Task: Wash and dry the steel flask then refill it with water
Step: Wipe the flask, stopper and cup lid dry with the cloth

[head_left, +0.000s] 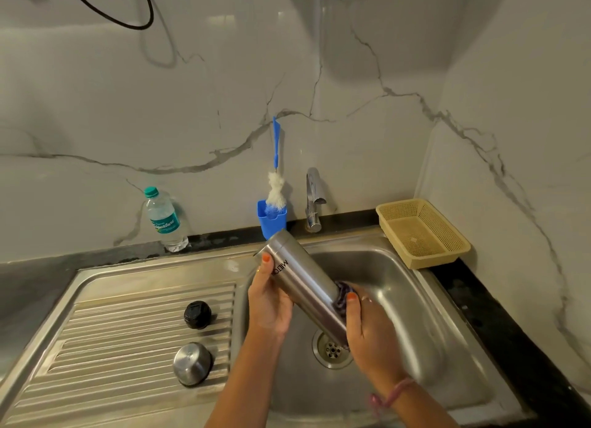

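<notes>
right hand: nearest the camera, over the sink basin; fingers curled round a dark purple scrubber, pressing it onto the lower end of the steel flask; thumb lies on the flask wall
left hand: wrapped round the flask's upper half from the left; thumb tip sits next to the printed lettering
steel flask: held in the air between both hands, tilted, one end up and away toward the back wall, the other down toward the drain; clear of the basin floor; cannot tell which end is the mouth
sink: steel basin, drain directly under the flask's lower end
drainboard: left of the basin; steel cap lies nearer, black stopper just behind it, both well apart from the hands
basket: beige plastic, on the counter at the basin's back right corner
tap: behind the basin, no water visible
blue holder: just beyond the flask's upper end, bottle brush standing in it
water bottle: clear plastic, green cap, upright against the marble wall, far left
</notes>
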Action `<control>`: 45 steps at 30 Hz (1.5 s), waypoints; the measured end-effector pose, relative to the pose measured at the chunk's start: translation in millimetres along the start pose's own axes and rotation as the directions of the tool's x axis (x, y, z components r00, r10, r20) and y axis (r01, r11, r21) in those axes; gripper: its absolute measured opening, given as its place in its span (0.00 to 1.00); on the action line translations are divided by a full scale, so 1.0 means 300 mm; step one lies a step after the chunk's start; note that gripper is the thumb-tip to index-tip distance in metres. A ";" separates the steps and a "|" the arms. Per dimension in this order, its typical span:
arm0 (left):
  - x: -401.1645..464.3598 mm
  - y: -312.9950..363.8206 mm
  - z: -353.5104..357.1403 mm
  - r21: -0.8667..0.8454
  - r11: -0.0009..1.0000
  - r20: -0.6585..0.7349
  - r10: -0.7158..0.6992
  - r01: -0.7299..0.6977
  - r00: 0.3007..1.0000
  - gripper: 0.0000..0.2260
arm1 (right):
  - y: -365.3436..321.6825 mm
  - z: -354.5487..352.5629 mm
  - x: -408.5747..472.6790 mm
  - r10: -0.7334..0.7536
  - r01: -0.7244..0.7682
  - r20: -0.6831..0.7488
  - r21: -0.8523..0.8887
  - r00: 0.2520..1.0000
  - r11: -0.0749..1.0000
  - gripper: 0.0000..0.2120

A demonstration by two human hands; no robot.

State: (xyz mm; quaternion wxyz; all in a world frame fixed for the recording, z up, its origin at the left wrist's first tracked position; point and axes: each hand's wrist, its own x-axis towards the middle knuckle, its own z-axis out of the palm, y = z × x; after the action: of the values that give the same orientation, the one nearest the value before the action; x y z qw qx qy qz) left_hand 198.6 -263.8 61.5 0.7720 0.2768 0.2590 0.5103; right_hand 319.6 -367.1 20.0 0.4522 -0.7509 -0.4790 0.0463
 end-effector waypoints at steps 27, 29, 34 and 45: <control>0.061 -0.058 -0.022 -0.013 0.999 -0.056 -0.030 0.030 0.998 0.29 | 0.059 -0.080 0.006 -0.098 0.004 0.306 0.294 0.947 0.956 0.31; 0.076 -0.046 -0.021 -0.022 0.999 -0.048 -0.028 0.027 0.998 0.29 | 0.011 -0.079 0.051 -0.108 0.038 0.300 0.232 0.948 0.972 0.32; 0.060 -0.053 0.011 0.067 0.997 0.018 -0.025 0.023 1.000 0.32 | -0.139 -0.030 0.200 -0.128 0.085 0.297 0.153 0.946 0.985 0.38; 0.056 -0.030 0.006 0.076 0.996 0.020 0.037 -0.038 0.999 0.23 | -0.092 -0.012 0.163 -0.194 0.156 0.298 0.146 0.935 0.977 0.35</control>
State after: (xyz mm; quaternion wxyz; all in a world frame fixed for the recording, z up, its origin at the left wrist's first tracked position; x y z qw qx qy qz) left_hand 211.4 -251.2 54.6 0.7535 0.3155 0.2658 0.5119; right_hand 328.8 -328.5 59.8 0.4181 -0.6600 -0.6054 0.1520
